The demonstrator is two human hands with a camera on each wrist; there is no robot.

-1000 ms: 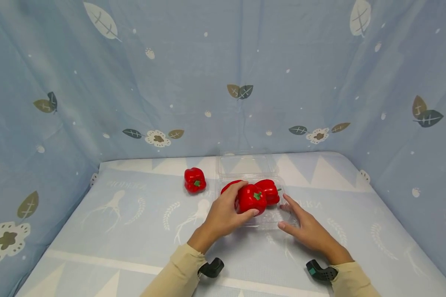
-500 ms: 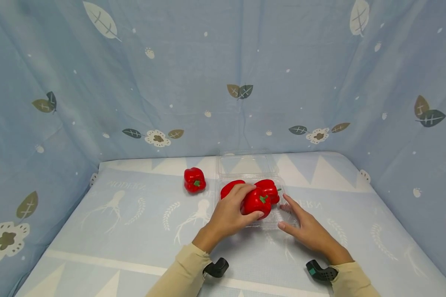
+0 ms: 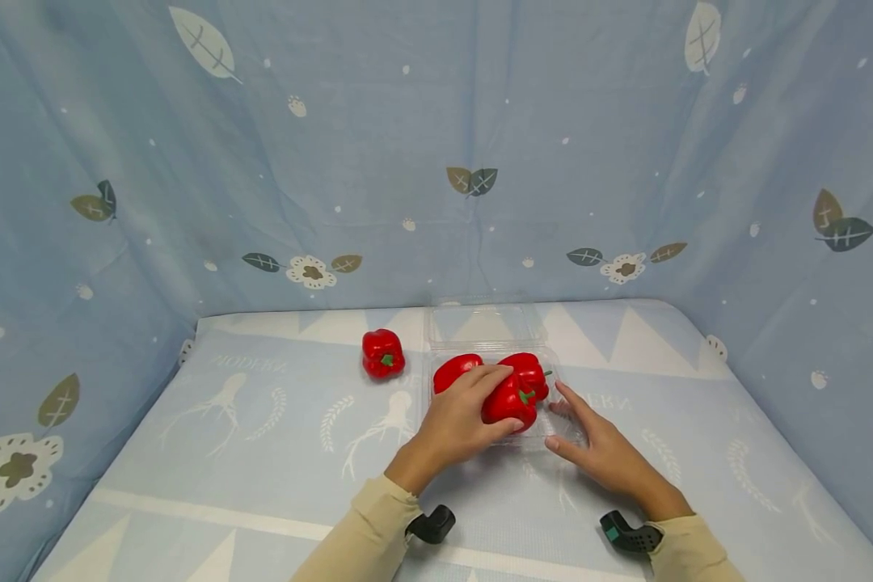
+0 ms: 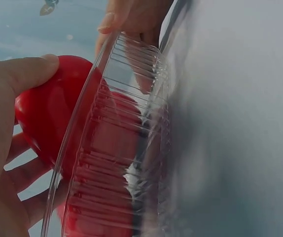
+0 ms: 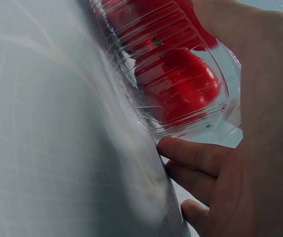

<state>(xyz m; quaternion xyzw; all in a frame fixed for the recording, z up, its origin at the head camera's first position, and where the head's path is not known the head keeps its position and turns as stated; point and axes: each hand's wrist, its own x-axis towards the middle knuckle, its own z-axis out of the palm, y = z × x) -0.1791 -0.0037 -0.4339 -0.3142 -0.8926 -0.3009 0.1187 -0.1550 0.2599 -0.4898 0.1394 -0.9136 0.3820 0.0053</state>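
My left hand point(image 3: 454, 416) holds a red bell pepper point(image 3: 511, 408) with a green stem, thumb on the near side and fingers over the far side. It is at the front of a clear plastic clamshell container point(image 3: 541, 436), whose lid point(image 3: 483, 323) lies open toward the back. Two more red bell peppers fill the back of the container, a left pepper point(image 3: 456, 369) and a right pepper point(image 3: 529, 373). My right hand point(image 3: 600, 444) rests at the container's right front corner, thumb and fingers spread apart. In the right wrist view, its fingertips point(image 5: 167, 146) touch the ribbed plastic corner.
Left of the container, another red bell pepper point(image 3: 382, 354) sits alone on the pale patterned tabletop point(image 3: 262, 469). A blue leaf-print curtain point(image 3: 407, 145) hangs round the back and sides.
My left hand has moved the bell pepper a little right and toward me, uncovering more of the left pepper behind it. My right hand has stayed at the container's corner.
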